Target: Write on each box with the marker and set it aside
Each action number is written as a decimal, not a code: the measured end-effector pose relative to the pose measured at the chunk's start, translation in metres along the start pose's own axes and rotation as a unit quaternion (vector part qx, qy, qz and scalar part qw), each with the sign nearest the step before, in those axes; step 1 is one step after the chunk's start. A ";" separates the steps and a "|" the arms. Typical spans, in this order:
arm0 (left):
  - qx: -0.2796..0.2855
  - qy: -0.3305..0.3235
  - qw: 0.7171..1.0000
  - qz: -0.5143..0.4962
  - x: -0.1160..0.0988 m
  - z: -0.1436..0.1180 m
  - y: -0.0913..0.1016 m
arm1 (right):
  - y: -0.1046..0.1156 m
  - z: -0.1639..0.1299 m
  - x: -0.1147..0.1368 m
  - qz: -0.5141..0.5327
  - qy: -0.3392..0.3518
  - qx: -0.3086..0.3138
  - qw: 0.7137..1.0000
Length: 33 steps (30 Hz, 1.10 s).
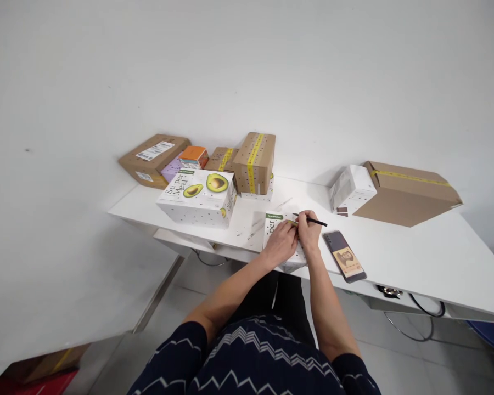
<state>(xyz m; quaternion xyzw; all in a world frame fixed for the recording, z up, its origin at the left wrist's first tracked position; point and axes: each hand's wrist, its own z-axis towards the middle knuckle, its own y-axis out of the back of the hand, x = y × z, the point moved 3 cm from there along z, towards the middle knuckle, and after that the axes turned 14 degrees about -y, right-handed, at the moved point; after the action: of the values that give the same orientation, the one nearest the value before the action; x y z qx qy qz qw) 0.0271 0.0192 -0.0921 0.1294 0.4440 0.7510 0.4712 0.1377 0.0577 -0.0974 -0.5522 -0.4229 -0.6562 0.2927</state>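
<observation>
A small white carton with green print (274,226) lies flat on the white table (415,252) in front of me. My left hand (280,243) presses down on it. My right hand (309,230) holds a thin black pen (315,221) over the carton's top, its tip pointing right. Both hands touch each other and hide most of the carton.
A phone (344,256) lies just right of my hands. A larger white avocado-print box (198,197) stands to the left, with brown taped boxes (253,162) and small coloured boxes (192,157) behind. A white box (352,189) and a brown carton (407,192) sit at right.
</observation>
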 end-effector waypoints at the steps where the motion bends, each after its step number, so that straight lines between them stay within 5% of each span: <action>1: -0.004 0.000 1.000 0.001 0.000 0.000 0.000 | 0.000 0.000 0.000 -0.005 -0.002 -0.001 1.000; 21: -0.004 0.009 1.000 0.000 0.002 -0.001 -0.001 | -0.001 0.000 0.001 -0.064 0.024 -0.006 0.998; 33: -0.001 -0.002 1.000 -0.007 0.001 -0.002 0.001 | 0.006 -0.004 0.001 0.045 -0.037 -0.037 0.998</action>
<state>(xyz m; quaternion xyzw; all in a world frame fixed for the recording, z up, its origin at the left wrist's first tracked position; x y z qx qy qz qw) 0.0253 0.0188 -0.0928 0.1279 0.4433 0.7479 0.4773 0.1407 0.0509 -0.0952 -0.6050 -0.3835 -0.6367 0.2854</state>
